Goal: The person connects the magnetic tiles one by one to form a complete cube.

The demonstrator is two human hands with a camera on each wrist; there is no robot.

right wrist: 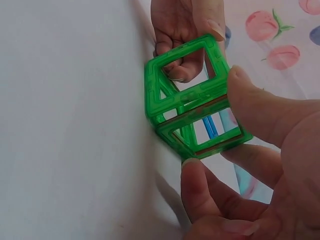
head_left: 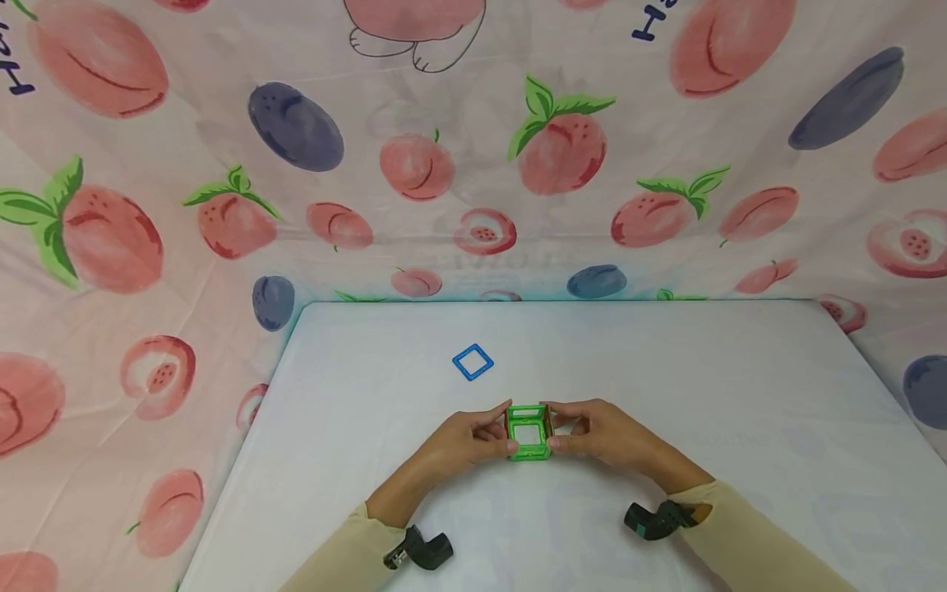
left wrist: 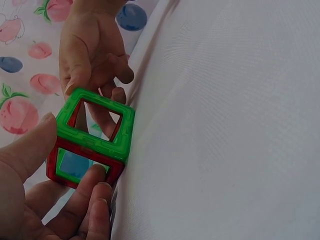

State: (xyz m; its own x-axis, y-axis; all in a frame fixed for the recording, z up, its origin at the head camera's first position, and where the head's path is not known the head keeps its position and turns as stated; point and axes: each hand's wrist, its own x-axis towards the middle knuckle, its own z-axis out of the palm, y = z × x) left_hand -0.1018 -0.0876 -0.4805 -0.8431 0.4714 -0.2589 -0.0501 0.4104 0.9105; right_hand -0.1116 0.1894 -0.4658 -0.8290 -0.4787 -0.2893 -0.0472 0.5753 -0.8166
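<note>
A small cube of magnetic frame tiles (head_left: 528,452) stands low at the table's middle, held between both hands. Its near side is a green square frame, and a red frame (left wrist: 114,170) forms the side by the left hand. My left hand (head_left: 469,437) grips the cube's left side with thumb and fingers. From the right, my right hand (head_left: 605,434) pinches the opposite side, its thumb (right wrist: 257,102) at a green edge. Beyond the cube, a loose blue square magnetic tile (head_left: 461,371) lies flat, turned like a diamond.
The table (head_left: 355,362) has a white cover, and its far edge meets a fruit-printed cloth (head_left: 481,99) hanging behind and at the sides. Black wrist cameras are strapped at the left sleeve (head_left: 348,551) and the right sleeve (head_left: 755,534).
</note>
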